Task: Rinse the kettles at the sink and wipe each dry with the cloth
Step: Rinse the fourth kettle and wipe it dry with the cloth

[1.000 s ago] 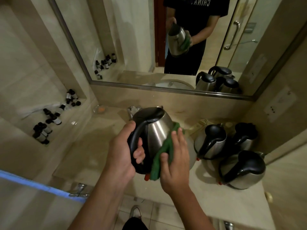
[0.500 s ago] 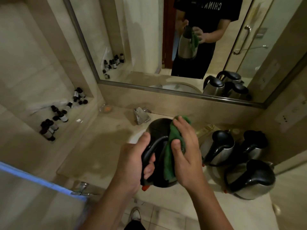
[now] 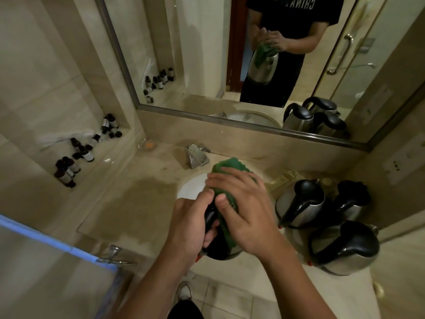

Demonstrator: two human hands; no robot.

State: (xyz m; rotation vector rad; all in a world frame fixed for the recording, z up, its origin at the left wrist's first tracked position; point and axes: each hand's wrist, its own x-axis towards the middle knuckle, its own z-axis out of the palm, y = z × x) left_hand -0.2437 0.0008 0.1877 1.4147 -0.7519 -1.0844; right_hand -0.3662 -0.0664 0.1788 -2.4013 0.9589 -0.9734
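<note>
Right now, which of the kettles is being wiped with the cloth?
The kettle held over the sink, gripped by the left hand, with the right hand pressing the green cloth on it. The other three kettles stand untouched on the counter.

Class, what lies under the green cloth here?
Under the cloth is the kettle; only its dark lower body and handle show. Its lid is covered by cloth and the right hand.
</note>
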